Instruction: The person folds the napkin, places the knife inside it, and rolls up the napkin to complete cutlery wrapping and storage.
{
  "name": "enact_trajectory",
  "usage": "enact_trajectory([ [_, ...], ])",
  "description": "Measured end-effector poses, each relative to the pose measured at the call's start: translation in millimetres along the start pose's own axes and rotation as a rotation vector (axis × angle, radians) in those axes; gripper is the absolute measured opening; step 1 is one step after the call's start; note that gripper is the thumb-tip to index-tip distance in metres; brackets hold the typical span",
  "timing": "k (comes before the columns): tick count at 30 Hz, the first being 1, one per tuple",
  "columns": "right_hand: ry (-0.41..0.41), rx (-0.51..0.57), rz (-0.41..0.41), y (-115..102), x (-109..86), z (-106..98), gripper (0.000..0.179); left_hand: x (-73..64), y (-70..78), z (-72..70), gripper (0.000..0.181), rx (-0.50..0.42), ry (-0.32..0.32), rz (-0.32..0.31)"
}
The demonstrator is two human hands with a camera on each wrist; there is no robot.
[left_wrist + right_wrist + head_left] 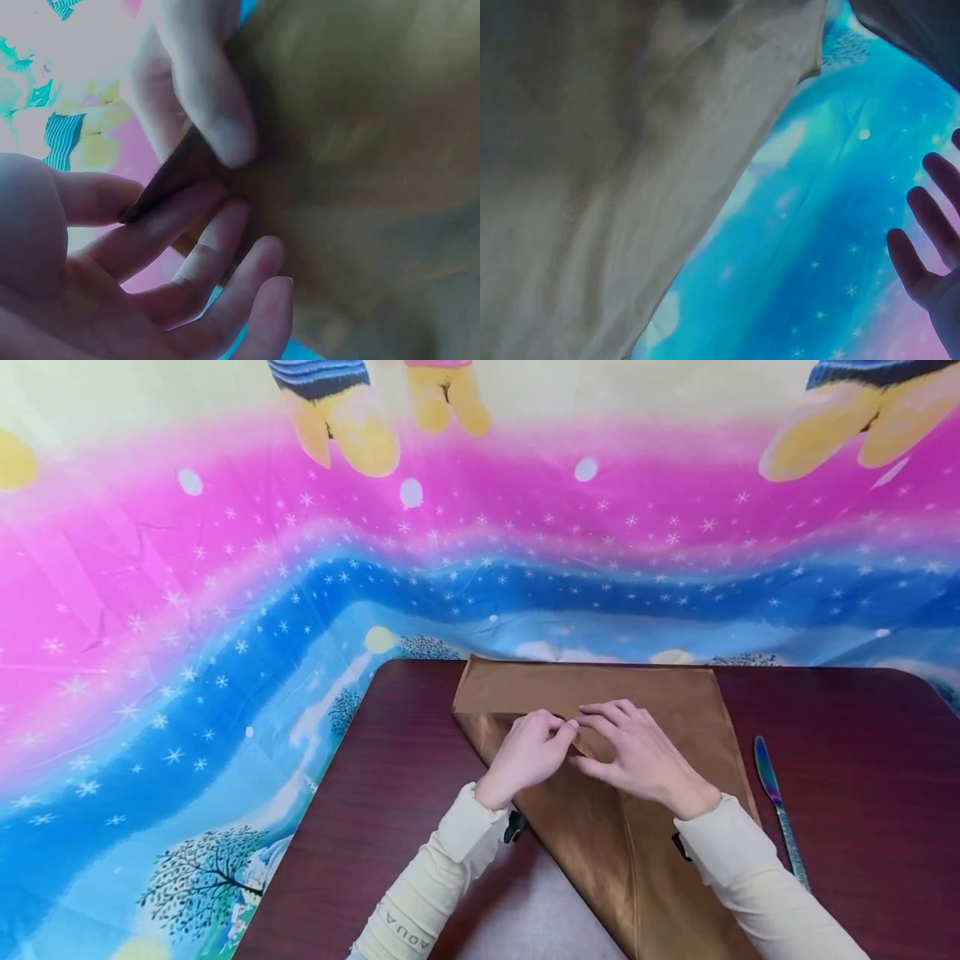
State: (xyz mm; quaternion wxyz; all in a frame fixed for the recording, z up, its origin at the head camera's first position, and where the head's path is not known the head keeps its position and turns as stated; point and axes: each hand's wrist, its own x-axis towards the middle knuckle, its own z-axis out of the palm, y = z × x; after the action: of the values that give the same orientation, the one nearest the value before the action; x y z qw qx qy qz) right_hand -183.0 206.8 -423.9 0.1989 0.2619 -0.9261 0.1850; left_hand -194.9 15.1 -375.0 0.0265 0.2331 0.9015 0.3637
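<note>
- Head view: brown cloth (645,852) on the surface (862,760), reaching its twelve o'clock edge.
- Left hand (528,747) pinches the cloth.
- Right hand (641,756), at the left's three o'clock: fingers spread.
- Knife (777,803): cloth's three o'clock.

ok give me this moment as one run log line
left hand: pinches brown cloth edge | right hand: beside left hand, fingers spread | knife: on table, right of cloth
</note>
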Motion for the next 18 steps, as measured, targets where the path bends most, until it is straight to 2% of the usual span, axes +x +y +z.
enact_trajectory([
  [5, 0.081, -0.056, -0.071, -3, 4.4, 0, 0.028, -1.8, -2.5, 0.9, 0.041, -0.006, 0.019, 0.014],
  [11, 0.143, -0.093, -0.105, -8, 9.5, -2, 0.024, -3.8, -3.9, 1.3, 0.039, 0.004, 0.035, 0.033],
  [18, 0.176, -0.134, -0.142, -11, 13.9, -4, 0.018, -5.5, -8.0, 1.9, 0.04, -0.018, 0.05, 0.051],
])
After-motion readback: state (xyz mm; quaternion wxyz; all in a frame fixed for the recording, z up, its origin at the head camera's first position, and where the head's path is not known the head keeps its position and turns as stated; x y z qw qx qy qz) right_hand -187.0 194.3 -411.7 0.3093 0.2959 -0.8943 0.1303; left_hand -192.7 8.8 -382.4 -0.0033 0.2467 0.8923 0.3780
